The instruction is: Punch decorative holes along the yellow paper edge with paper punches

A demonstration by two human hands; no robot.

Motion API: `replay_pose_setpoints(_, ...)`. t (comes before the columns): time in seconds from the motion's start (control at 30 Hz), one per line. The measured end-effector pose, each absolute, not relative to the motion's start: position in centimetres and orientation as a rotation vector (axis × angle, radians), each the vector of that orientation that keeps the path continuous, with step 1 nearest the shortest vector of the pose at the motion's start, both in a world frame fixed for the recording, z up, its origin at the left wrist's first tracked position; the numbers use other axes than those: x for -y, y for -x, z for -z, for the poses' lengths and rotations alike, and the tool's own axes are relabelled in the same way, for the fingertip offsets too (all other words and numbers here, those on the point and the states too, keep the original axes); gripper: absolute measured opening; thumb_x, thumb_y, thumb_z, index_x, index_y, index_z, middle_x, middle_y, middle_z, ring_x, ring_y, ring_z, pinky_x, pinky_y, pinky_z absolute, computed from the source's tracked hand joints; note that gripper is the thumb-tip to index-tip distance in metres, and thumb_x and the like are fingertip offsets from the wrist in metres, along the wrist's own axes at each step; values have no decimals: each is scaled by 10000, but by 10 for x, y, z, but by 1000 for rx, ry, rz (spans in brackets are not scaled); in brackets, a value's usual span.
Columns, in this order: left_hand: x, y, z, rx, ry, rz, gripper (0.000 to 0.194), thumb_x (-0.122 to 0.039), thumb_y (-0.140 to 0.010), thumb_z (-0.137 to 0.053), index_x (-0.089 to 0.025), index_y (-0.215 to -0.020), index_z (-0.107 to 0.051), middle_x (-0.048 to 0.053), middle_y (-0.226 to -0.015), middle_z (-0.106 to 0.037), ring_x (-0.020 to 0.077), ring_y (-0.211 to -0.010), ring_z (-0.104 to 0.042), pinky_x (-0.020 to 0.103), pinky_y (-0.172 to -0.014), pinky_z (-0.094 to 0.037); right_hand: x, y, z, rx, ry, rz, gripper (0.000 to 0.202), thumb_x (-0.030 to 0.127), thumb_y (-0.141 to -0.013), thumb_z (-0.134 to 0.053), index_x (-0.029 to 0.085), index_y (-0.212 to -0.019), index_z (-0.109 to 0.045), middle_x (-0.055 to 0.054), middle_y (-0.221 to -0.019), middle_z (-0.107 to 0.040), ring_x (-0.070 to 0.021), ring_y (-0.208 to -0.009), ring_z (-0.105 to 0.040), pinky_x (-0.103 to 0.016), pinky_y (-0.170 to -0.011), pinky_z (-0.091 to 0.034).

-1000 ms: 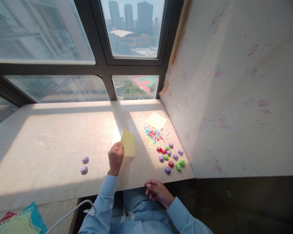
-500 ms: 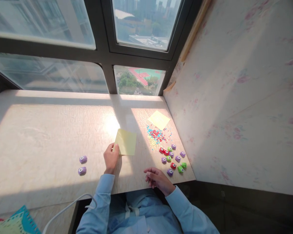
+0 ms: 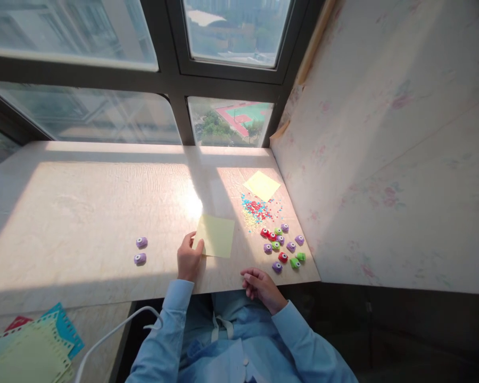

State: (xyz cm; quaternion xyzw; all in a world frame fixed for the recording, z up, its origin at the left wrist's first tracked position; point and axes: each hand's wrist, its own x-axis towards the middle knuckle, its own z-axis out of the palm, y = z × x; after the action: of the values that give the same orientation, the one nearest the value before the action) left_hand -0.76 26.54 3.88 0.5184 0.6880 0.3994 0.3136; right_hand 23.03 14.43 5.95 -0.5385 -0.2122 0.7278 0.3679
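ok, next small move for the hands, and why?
Probably bring the right hand to the free right edge of the yellow sheet to steady it: the left hand grips it only at its left side, while the right, loosely curled near the front edge of the table, appears to hold nothing.

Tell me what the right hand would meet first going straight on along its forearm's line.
Probably the yellow note held in the left hand, near its lower right corner; the right hand might pass under or over it, as depth is unclear.
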Motion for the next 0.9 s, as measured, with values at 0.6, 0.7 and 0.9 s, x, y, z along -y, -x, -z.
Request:
replay_pose_setpoints(0.6, -231, -62, -40, -1425, -2464, -599, 593, -488, -902, -628, -166, -1389, -527, 175, -1481, -520, 358, -1427, -414, 513, -1085, -411, -128, -313, -102, 849, 1617, -1275, 578, 580, -715, -710, 129, -1069, -637, 12, -682, -626, -85, -429, -488, -210, -389, -308)
replay_pose_setpoints(0.7, -234, -68, -32, -1365, -2481, -512, 617, -532, -876, -660, -168, -1364, -556, 183, -1476, -524, 358, -1384, -466, 517, -1071, -416, -140, -318, -97, 1005, 1680, -1268, 558, 526, -783, -635, 126, -1172, -613, 40, -659, -596, -83, -391, -459, -233, -404, -363)
replay_pose_setpoints(0.9, -236, -60, -26, -1425, -2425, -487, 655, -605, -827, -699, -182, -1315, -593, 169, -1408, -581, 358, -1305, -518, 530, -1055, -405, -175, -318, -111, 1629, 2024, -946, 426, 312, -930, -531, 173, -1325, -610, -11, -748, -666, -155, -619, -637, -260, -586, -483)
